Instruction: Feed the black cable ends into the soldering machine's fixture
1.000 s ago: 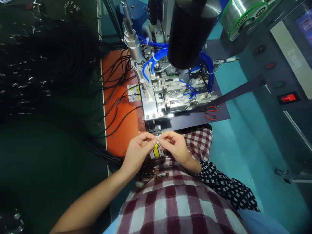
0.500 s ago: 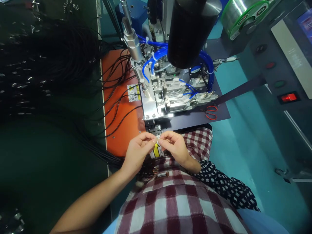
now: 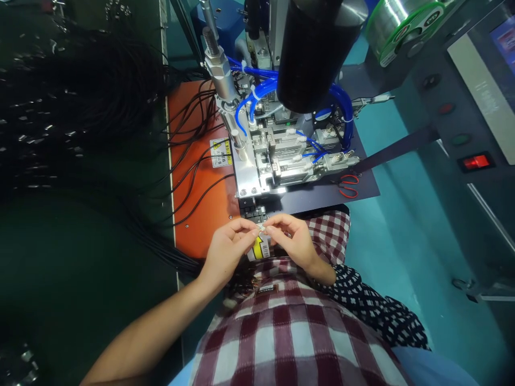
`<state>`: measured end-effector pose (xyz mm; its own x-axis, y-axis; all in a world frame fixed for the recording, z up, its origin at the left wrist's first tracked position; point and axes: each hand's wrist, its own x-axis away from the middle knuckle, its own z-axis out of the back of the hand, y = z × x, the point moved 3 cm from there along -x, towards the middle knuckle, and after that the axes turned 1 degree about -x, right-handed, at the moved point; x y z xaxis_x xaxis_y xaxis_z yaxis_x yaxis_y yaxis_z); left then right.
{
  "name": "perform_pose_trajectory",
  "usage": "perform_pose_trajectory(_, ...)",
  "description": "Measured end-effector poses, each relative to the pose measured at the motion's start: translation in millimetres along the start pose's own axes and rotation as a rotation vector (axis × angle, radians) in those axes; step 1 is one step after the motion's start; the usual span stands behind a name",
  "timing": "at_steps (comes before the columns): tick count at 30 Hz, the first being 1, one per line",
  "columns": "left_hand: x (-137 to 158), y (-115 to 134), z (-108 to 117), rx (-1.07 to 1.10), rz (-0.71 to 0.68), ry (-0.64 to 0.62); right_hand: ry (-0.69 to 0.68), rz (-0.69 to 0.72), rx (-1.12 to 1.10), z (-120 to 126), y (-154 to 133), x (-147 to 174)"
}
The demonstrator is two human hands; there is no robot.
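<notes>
Silver machine [image 3: 263, 140] beyond both hands [image 3: 226, 247]

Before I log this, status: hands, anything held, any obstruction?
Left hand, right hand pinched, tips nearly meeting. Anything held too small to identify. Nothing seen blocking; machine just beyond.

A wire spool [image 3: 396, 29] sits well apart from red-handled snips [image 3: 348, 187].
</notes>
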<state>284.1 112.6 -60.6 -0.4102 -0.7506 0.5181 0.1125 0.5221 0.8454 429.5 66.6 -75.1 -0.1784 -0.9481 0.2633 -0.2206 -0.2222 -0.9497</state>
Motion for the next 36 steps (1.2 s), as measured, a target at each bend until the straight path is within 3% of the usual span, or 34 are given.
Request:
perform_pose_trajectory(7,0.7,-0.5,1.7,-0.058,-0.017,0.003,0.076,0.358,0.351,-3.1,-13.6,4.4)
perform_pose_trajectory(10,2.1,0.8,0.4,-0.128,-0.140,0.035,0.073,0.436,0.505,-2.7,-17.0,6.9)
perform_pose_trajectory(12,3.4,4.6,-0.1,-0.224,-0.323,0.073,0.067,0.350,0.453,-0.2,-14.0,6.0)
perform_pose_trajectory(14,4.2,9.1,-0.3,-0.311,-0.488,0.071,0.013,0.173,0.269,1.9,-7.2,4.5)
perform_pose_trajectory(16,2.2,11.8,-0.5,-0.348,-0.510,-0.023,-0.085,0.010,0.088,2.1,-0.7,4.2)
perform_pose_trajectory(18,-1.2,13.0,0.3,-0.379,-0.406,-0.139,-0.155,-0.063,0.009,2.8,2.3,4.0)
perform_pose_trajectory(21,-4.9,16.6,5.3,-0.521,-0.330,-0.171,-0.116,-0.042,0.036,8.1,2.5,-2.8)
perform_pose_trajectory(24,-8.3,23.0,13.6,-0.732,-0.494,-0.034,-0.020,-0.008,0.108,13.9,4.1,-19.2)
perform_pose_trajectory(28,-16.1,23.6,21.9,-0.887,-0.729,0.093,-0.008,-0.025,0.145,15.1,13.2,-41.7)
perform_pose_trajectory(36,-28.5,11.0,28.7,-1.043,-0.828,0.008,0.008,-0.038,0.221,18.0,23.2,-48.3)
